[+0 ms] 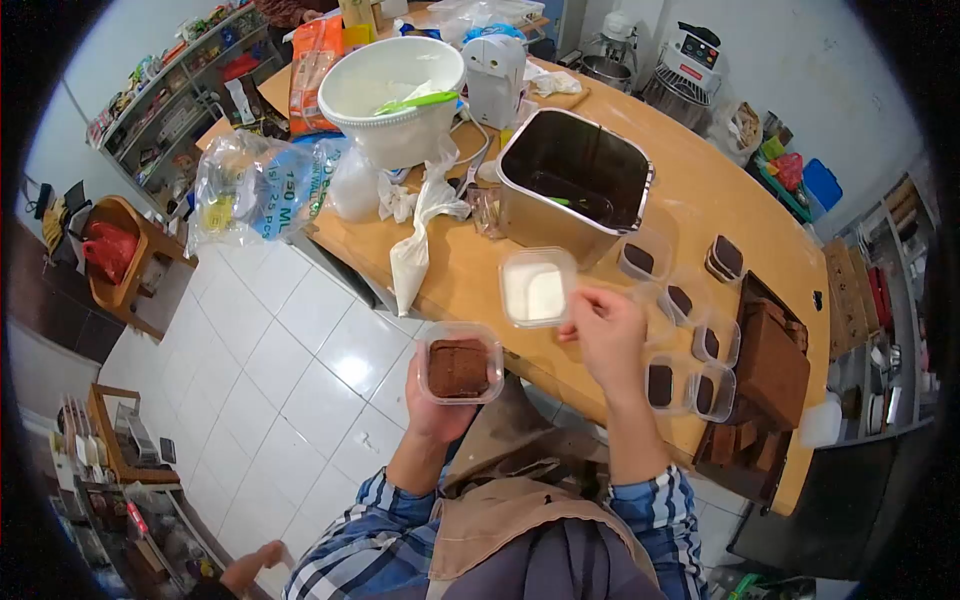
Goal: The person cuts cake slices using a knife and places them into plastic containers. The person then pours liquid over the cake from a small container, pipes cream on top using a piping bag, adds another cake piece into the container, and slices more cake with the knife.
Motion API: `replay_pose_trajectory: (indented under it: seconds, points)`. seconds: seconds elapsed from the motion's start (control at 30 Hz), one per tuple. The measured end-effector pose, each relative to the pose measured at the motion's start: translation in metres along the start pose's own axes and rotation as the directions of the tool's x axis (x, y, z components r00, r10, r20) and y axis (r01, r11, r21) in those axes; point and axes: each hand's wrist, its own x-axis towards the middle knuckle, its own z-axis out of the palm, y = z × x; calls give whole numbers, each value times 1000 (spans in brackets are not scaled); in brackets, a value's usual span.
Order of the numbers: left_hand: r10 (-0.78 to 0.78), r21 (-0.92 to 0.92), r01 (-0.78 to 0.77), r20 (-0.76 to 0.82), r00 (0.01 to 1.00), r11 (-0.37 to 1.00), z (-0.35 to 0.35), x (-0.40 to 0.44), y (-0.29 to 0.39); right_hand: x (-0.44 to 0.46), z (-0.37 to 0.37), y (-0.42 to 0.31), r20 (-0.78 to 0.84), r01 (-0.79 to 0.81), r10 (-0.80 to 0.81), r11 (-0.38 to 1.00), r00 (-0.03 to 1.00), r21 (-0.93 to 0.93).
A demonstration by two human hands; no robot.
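My left hand (428, 408) holds up a clear plastic tub (492, 345) from below, its fingers wrapped round the side. A square of brown cake (459, 369) fills the tub's middle. My right hand (606, 335) hovers by the table's near edge with fingers curled and thumb drawn in; what they hold, if anything, is hidden. Just left of those fingers stands another clear tub with white cream (535, 292) inside. Whether the fingertips touch its rim I cannot tell. A filled piping bag (412, 255) lies left of it, tip over the edge.
A deep metal tin (560, 225) with dark residue stands behind the cream tub. Several tubs with dark cake pieces (679, 299) sit to the right, beside a large brown cake slab (765, 370). A white bowl (385, 140) with a green spatula (420, 102) stands further back. Another person's limb (255, 565) shows lower left.
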Motion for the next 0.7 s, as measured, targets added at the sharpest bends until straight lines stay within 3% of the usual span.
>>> replay_pose_trajectory:
  seconds: [0.2,0.33,0.43,0.7]
  points:
    - [-221,-56,224,54,974,973,25,-9,-36,-44,-48,-43,-77,179,-179,984,981,-3]
    - [-409,-17,416,152,900,909,48,-12,-59,-71,-73,-55,-107,336,-369,911,923,-238]
    - [-496,-76,523,226,839,849,61,-14,-71,-85,-89,-56,-138,383,-455,849,880,-363]
    - [-592,-7,619,285,754,785,79,-11,-94,-104,-120,-56,-213,361,-519,784,828,-505]
